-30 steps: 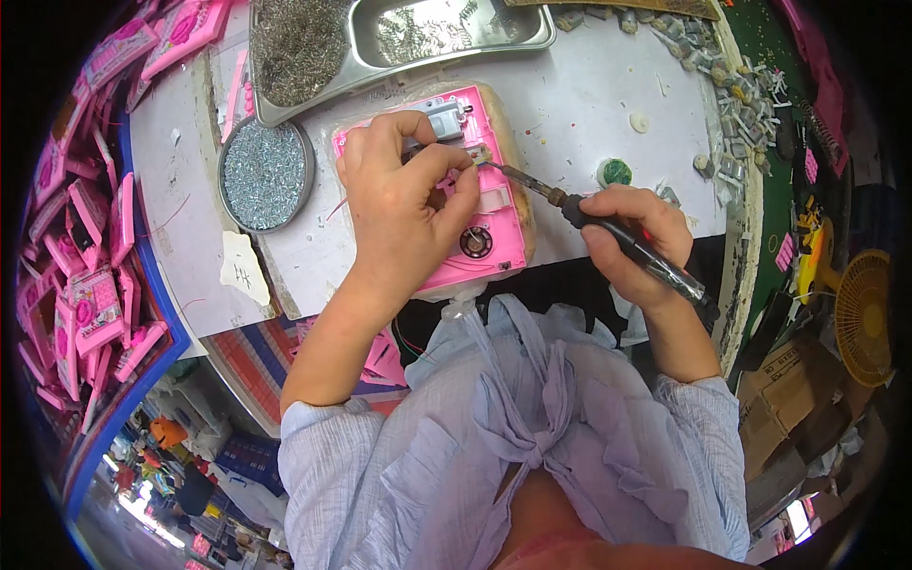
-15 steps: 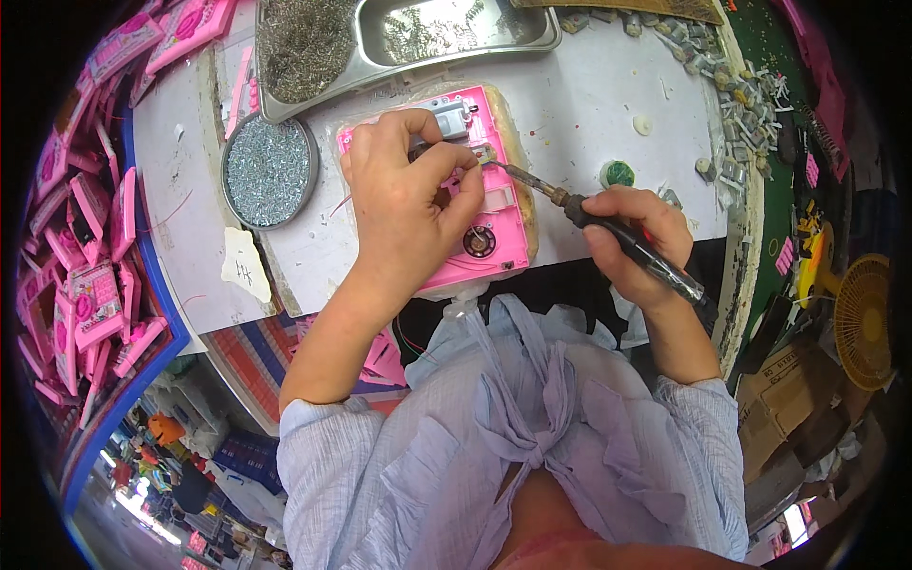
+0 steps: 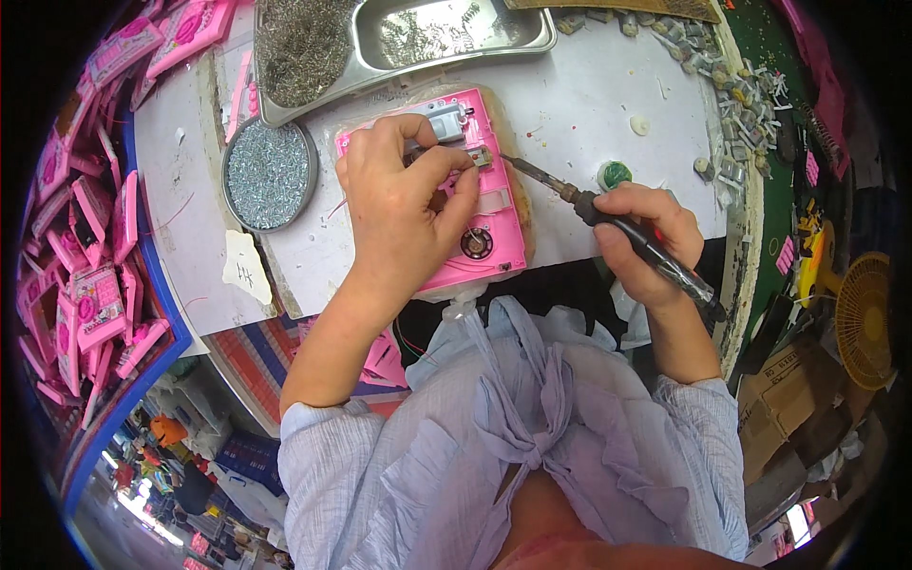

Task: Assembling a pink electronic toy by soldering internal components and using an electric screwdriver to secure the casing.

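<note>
A pink plastic casing [image 3: 510, 228] lies in front of me with its inside up, showing a grey component, a small switch-like part [image 3: 480, 155] and a round black speaker [image 3: 477, 243]. My left hand [image 3: 404, 199] rests over its left half, thumb and forefinger pinched beside the small part. What they pinch is hidden. In my right hand [image 3: 655, 237] is a soldering iron [image 3: 587, 209] with a black handle, held like a pen. Its tip points up and left, just right of the small part and apart from my left fingertips.
Left of the casing stands a round dish [image 3: 271, 176] of small metal pins. A metal tray [image 3: 332, 90] of springs is behind it. Right lie a small green-topped pot [image 3: 615, 175] and several small metal parts [image 3: 727, 104]. Many pink casings [image 3: 100, 304] fill the far left.
The soldering iron's tip has drawn back a little to the right, away from the small part, along with my right hand. My left hand has kept its pinch nearly in place.
</note>
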A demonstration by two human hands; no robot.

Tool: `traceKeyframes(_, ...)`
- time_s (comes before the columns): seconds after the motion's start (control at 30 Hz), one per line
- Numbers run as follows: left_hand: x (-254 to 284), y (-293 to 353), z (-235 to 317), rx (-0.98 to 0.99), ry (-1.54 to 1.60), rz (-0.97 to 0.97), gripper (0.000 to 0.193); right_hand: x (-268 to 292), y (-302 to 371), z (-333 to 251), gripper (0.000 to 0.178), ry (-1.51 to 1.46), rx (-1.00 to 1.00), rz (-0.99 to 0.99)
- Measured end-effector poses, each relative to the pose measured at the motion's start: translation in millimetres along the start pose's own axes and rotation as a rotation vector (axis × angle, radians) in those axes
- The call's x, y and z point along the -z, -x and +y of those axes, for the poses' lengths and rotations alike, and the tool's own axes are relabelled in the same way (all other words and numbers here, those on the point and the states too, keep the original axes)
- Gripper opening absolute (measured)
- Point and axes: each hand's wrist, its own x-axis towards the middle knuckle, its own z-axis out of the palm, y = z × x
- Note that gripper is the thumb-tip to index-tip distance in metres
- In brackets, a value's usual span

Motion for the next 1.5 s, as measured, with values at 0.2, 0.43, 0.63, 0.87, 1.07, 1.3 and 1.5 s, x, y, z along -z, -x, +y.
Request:
traceKeyframes(0.2, -3.9, -2.5, 1.3, 0.041, 0.009, 0.014, 0.012, -1.0, -3.6, 4.1, 0.025, -0.013, 0.018, -0.001)
traceKeyframes(0.43, -5.7, -5.9, 2.9, 0.024, -0.032, 0.034, 0.011, -6.3, -10.7, 4.9, 0.025, 0.003, 0.053, -0.016)
traceKeyframes(0.63, -8.7, -5.4, 3.6, 0.027, -0.042, 0.055, 0.01, -10.1, -12.2, 6.7, 0.025, 0.029, 0.069, -0.025)
traceKeyframes(0.87, -9.4, -4.3, 3.1, 0.021, -0.064, 0.058, 0.01, -7.9, -11.8, 7.3, 0.024, 0.066, 0.111, -0.103)
traceKeyframes(1.07, -11.3, -3.9, 3.5, 0.021, -0.079, 0.047, 0.011, -11.6, -16.0, 12.5, 0.026, 0.135, 0.222, -0.068)
traceKeyframes(1.3, -10.4, -3.6, 4.0, 0.016, -0.1, 0.042, 0.011, -5.0, -22.8, 10.0, 0.034, 0.163, 0.391, -0.085)
traceKeyframes(1.5, -11.1, -4.2, 4.5, 0.005, -0.103, 0.056, 0.011, -9.8, -22.4, 13.0, 0.035, 0.151, 0.399, -0.081)
